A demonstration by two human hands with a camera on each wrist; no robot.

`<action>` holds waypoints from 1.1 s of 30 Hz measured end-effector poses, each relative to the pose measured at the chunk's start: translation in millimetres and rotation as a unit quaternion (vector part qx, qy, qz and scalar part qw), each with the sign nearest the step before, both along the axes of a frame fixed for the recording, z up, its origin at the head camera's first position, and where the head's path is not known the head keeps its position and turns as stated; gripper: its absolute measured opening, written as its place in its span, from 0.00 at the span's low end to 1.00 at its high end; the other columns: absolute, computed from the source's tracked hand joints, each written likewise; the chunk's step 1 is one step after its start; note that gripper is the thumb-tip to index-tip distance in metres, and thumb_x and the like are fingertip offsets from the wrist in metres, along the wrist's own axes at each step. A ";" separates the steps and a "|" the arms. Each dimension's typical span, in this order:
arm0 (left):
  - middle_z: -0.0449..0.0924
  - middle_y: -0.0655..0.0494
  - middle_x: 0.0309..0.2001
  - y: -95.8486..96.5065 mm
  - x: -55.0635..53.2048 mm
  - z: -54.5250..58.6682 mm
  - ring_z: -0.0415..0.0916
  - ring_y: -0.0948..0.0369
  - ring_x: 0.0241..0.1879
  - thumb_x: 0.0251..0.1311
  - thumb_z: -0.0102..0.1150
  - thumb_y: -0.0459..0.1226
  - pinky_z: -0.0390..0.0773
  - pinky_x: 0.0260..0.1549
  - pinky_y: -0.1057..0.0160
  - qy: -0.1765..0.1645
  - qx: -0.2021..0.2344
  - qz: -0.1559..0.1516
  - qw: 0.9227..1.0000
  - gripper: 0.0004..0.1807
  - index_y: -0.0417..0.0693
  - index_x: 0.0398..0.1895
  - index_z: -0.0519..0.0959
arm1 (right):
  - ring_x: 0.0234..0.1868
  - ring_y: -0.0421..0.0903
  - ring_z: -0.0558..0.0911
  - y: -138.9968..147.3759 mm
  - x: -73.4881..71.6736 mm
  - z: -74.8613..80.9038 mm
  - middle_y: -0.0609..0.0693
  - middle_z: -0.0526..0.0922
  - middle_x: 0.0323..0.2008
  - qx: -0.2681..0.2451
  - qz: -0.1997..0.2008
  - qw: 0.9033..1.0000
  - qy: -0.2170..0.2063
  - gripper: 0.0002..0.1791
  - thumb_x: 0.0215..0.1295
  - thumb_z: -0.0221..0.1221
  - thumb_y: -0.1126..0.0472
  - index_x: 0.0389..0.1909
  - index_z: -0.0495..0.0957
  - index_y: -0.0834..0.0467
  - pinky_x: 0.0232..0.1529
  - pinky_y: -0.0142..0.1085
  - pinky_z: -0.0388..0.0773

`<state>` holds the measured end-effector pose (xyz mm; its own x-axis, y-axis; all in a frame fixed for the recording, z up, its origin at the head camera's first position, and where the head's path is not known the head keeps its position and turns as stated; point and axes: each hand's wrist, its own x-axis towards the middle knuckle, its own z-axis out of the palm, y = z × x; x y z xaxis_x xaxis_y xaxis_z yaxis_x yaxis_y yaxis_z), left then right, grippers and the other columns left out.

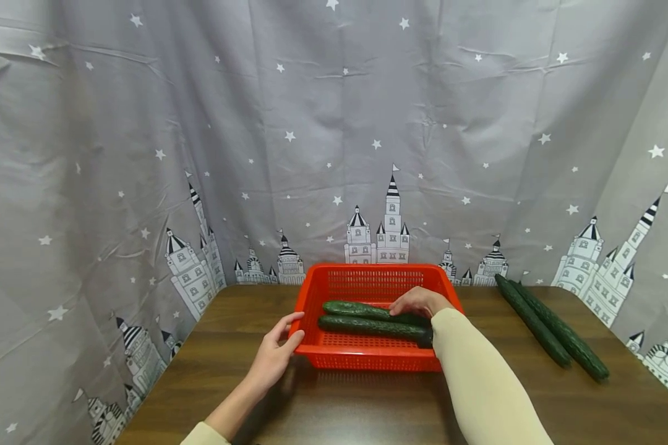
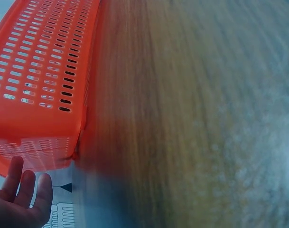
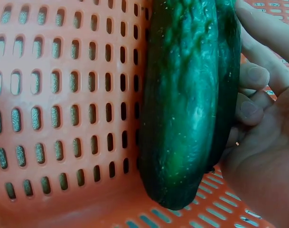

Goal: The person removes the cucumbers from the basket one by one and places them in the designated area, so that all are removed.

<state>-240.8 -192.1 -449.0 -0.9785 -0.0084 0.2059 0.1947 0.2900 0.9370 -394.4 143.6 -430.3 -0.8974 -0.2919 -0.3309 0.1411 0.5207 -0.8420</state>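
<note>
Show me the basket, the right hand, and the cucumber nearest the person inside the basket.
Basket (image 1: pixel 367 350): head view, on its front rim.
Right hand (image 1: pixel 419 300): head view, on the middle of the hand.
Cucumber nearest the person (image 1: pixel 372 327): head view, about halfway along its length.

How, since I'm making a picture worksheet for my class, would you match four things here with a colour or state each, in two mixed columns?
Column one:
1. Basket
2. Left hand
3. Right hand
4. Curtain

Column two:
A. touching a cucumber
B. grey with white stars
C. touching the basket's left end
D. red with slotted sides

Right pairs: 1-D, 2-C, 3-A, 4-B.
</note>
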 end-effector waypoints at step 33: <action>0.80 0.42 0.50 0.5 -1.2 1.7 0.77 0.52 0.47 0.70 0.59 0.37 0.81 0.39 0.66 0.001 0.005 -0.002 1.000 0.21 0.54 0.65 0.75 | 0.67 0.57 0.74 -3.1 -3.8 1.1 0.60 0.79 0.63 0.076 0.046 0.995 0.054 0.23 0.53 0.73 0.57 0.51 0.86 0.59 0.66 0.49 0.71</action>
<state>-242.1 -191.6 -447.3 -0.9781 -0.0061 0.2079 0.1979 0.2805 0.9392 -398.2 140.5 -429.1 -0.9016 -0.3292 -0.2806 -0.0003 0.6491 -0.7607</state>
